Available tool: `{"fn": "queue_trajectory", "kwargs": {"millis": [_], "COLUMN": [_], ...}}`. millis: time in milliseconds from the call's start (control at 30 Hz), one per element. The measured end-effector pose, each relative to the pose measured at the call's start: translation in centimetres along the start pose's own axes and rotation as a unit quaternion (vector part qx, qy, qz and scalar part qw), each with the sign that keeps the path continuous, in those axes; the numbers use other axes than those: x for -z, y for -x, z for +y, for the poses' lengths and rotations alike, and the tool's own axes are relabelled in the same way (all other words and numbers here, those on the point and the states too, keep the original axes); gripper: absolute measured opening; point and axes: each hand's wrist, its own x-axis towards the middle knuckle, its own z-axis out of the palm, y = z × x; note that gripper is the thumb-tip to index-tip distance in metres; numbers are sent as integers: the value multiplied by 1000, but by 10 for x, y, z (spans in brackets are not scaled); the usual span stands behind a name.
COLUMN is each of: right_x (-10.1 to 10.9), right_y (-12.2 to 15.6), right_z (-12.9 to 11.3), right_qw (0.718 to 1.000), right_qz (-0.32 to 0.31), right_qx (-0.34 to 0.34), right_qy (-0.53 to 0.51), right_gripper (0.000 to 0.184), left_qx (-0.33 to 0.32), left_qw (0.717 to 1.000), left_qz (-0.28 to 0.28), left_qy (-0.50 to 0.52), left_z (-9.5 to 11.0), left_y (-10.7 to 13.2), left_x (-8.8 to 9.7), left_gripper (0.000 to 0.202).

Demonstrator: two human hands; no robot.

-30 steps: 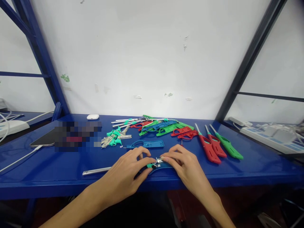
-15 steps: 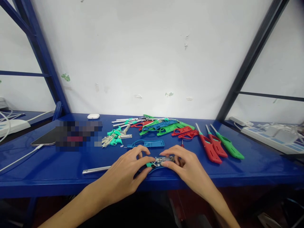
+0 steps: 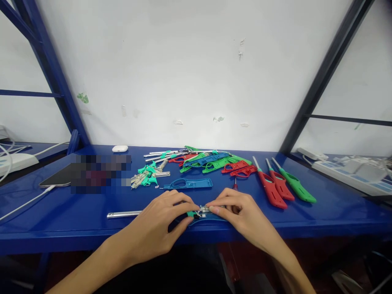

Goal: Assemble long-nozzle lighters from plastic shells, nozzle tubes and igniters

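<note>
At the table's front edge lies a blue lighter half-shell [image 3: 211, 218], partly hidden by my hands. A metal lighter tube [image 3: 124, 214] sticks out leftward from beneath my left hand [image 3: 163, 222]. That hand is closed, thumb and fingers gripping the lighter by its green trigger [image 3: 191, 214]. From the right, my right hand [image 3: 240, 208] pinches a clear fuel tank [image 3: 206, 209] over the shell, its fingers covering most of it. Thin white wires show between the two hands. Just behind, another blue half-shell [image 3: 192, 183] rests flat on the table.
Green triggers with clear tanks [image 3: 148, 175] form a pile at left. Behind are metal tubes [image 3: 159, 155] and coloured half-shells [image 3: 214, 161]. A screwdriver [image 3: 235, 185] lies near my right hand. Red and green lighters [image 3: 277, 188] lie at right, a phone [image 3: 58, 176] and white case [image 3: 120, 148] at left.
The clear tank has been lowered and tilted toward the shell, and less of it shows now. My right fingers have shifted slightly left, closer to my left hand.
</note>
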Motion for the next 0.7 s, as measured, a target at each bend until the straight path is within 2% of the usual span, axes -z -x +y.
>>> {"fn": "queue_trajectory", "kwargs": {"millis": [700], "right_x": [-3], "right_y": [0], "right_z": [-2], "right_qw": [1000], "right_qz": [8], "right_qx": [6], "right_qy": [4], "right_gripper": [16], "left_qx": [22], "left_qw": [998], "left_qz": [-51], "left_qy": [-22], "left_z": [3], "left_y": [1], "left_x": [2], "left_gripper": [36]}}
